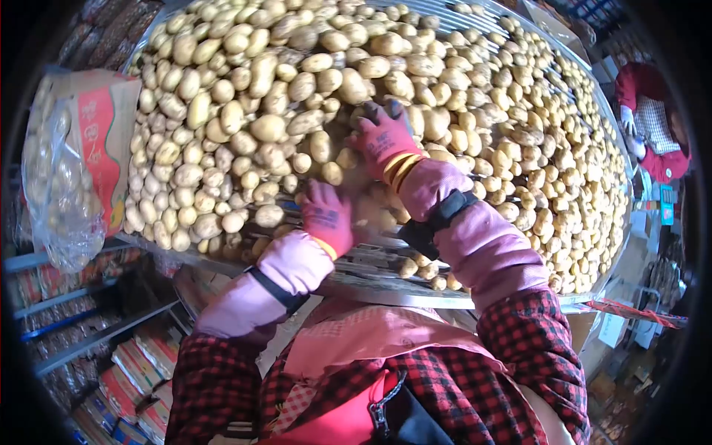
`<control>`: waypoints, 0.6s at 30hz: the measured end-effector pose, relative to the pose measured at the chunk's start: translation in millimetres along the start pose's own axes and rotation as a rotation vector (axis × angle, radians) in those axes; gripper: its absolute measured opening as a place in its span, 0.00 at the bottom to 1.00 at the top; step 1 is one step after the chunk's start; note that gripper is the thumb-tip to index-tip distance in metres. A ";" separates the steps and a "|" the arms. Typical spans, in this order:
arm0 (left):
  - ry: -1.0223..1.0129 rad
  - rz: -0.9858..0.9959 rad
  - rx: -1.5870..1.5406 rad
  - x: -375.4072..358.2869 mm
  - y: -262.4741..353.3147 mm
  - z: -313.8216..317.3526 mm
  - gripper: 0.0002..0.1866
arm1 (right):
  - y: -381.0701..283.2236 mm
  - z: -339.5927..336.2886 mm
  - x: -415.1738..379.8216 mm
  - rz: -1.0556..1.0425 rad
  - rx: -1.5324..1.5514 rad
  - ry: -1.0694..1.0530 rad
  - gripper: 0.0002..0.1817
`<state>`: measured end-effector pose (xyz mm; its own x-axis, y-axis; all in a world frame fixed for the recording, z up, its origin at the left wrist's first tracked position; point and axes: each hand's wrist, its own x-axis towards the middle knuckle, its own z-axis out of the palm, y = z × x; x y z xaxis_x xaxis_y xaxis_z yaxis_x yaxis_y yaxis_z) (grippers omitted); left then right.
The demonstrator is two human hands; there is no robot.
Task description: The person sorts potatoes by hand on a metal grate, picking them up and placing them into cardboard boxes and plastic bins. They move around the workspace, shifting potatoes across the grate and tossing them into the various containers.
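Likely firm and apt to roll, these potatoes point(268, 128) want cupping round the middle, though whether my left hand point(326, 216) or right hand point(386, 139) grips any, I cannot tell.

A: ok who else is in the background on the right?
B: another person point(654, 126), dark red sleeves and a checked apron, cut off by the dark edge of the view lol. There's a teal item point(667, 205) just below them, too small to read.
A: and lower left?
B: metal rails point(107, 337), with red and white cartons point(141, 371) packed near them. Oh, and something blue and crate-like point(593, 9) top right.
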<state>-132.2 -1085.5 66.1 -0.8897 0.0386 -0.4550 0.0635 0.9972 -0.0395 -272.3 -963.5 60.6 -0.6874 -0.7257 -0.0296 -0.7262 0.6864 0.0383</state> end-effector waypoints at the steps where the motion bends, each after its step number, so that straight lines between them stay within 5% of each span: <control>1: 0.084 0.058 0.075 13.1 19.3 14.9 0.37 | 12.8 2.9 -17.1 0.057 0.029 0.014 0.19; 4: 0.191 0.174 0.271 50.7 82.8 19.7 0.30 | 74.8 7.2 -63.2 0.191 -0.035 -0.026 0.17; 5: 0.079 0.238 0.311 57.5 112.0 14.5 0.28 | 95.5 2.1 -81.2 0.205 -0.064 -0.040 0.17; 6: 0.233 0.285 0.098 64.1 137.4 17.1 0.30 | 127.8 13.3 -101.0 0.278 0.037 -0.059 0.22; 7: 0.096 0.346 0.213 69.6 162.6 -6.8 0.32 | 157.7 25.7 -122.8 0.211 -0.022 0.090 0.27; 8: 0.307 0.370 -0.084 76.5 189.2 2.7 0.33 | 187.1 20.0 -143.3 0.197 -0.039 0.046 0.28; 9: 0.295 0.292 0.022 92.3 226.4 14.2 0.34 | 209.1 10.1 -154.7 0.301 -0.073 -0.008 0.27; 12: 0.190 0.465 0.014 102.7 291.3 -15.1 0.45 | 271.8 11.9 -196.2 0.419 -0.214 -0.130 0.24; 16: 0.236 0.789 -0.331 53.4 251.9 -20.2 0.45 | 362.0 27.3 -255.9 0.578 -0.055 -0.082 0.33; 18: 0.353 0.763 -0.437 29.4 205.4 -2.6 0.41 | 368.2 14.4 -258.3 0.907 -0.151 -0.123 0.33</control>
<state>-146.5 -879.4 46.9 -0.7681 0.6356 0.0781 0.5731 0.6279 0.5266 -362.2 -522.7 67.9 -0.9943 0.1020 -0.0300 0.0925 0.9693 0.2279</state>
